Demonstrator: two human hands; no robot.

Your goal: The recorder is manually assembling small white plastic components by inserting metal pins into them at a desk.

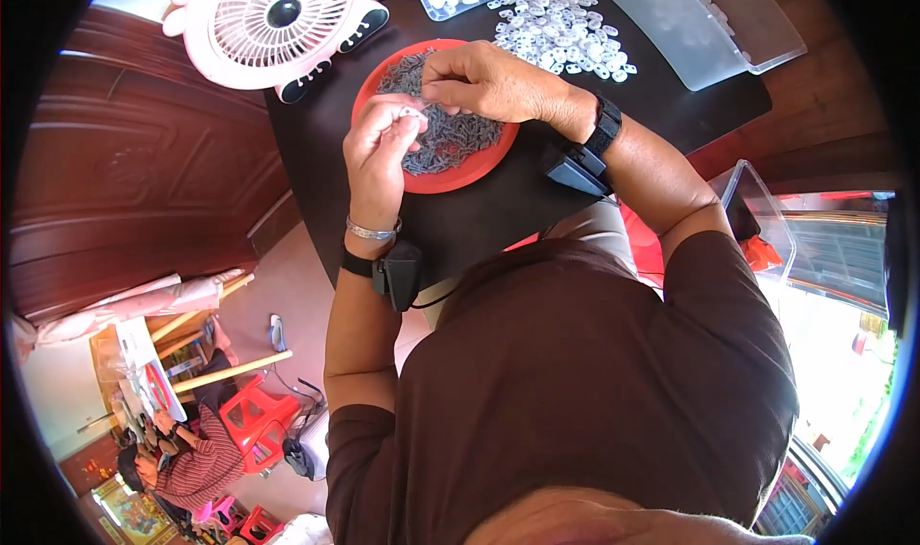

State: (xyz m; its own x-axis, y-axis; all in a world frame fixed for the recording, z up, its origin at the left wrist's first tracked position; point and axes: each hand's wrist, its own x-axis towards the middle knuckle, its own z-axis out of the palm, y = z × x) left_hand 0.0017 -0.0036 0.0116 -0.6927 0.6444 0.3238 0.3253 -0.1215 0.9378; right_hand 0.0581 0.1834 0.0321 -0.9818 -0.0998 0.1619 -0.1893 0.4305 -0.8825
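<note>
Over a round red tray (446,184) full of small grey screw-like pieces (460,143), both my hands work close together. My left hand (381,143) pinches a small white plastic piece (412,113) between thumb and fingertips. Just to the right and slightly above it, my right hand (494,80) has its fingers closed with the tips pointing at the white piece. What those right fingers hold, if anything, is hidden by the hand. A loose pile of similar white pieces (561,28) lies on the dark table (326,162) beyond my right hand.
A pink and white fan (284,12) stands at the table's far left. Translucent bins (661,28) sit at the far right edge beside the white pile. At lower left, another person (206,454) in a striped top works at a separate table near a red stool (259,420).
</note>
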